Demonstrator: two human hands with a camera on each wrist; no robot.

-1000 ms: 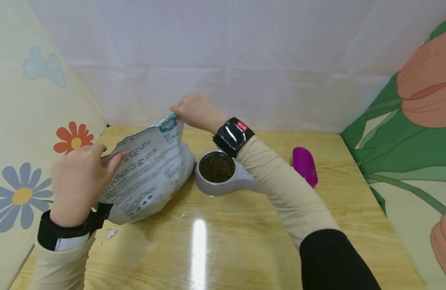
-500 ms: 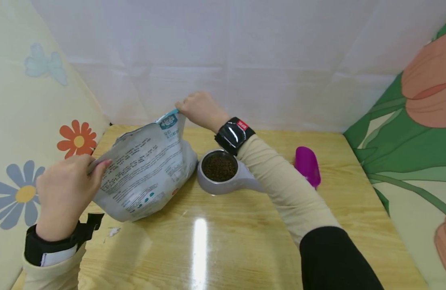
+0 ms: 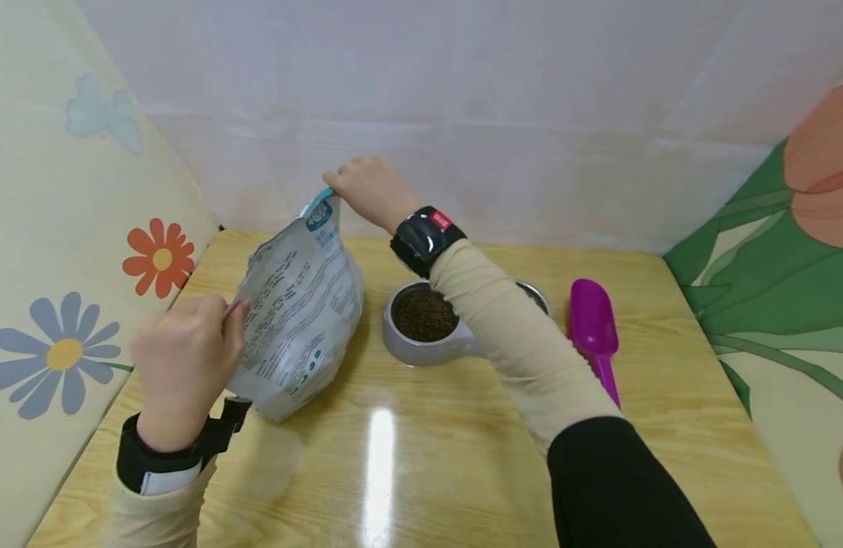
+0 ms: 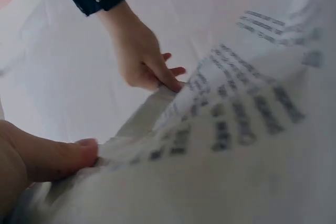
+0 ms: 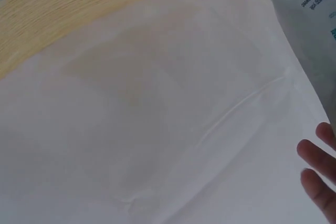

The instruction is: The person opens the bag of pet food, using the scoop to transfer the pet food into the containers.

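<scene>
A grey-white printed feed bag (image 3: 296, 308) stands on the wooden table (image 3: 421, 457), left of centre. My left hand (image 3: 218, 326) pinches its near top edge, and in the left wrist view the thumb (image 4: 63, 156) presses on the bag (image 4: 241, 150). My right hand (image 3: 340, 186) reaches across and pinches the bag's far top corner, also seen as the right hand (image 4: 149, 72) from the left wrist. The right wrist view shows only fingertips (image 5: 317, 169), a bit of bag (image 5: 310, 9) and white backdrop.
A grey double feeder bowl (image 3: 407, 352) holding brown kibble (image 3: 424, 313) sits just right of the bag, partly under my right forearm. A purple scoop (image 3: 592, 329) lies further right. White sheeting stands behind; flowered panels close both sides.
The bag has been pulled from leaning left to standing more upright. My left hand moved right and inward with its edge; my right hand kept hold of the far corner.
</scene>
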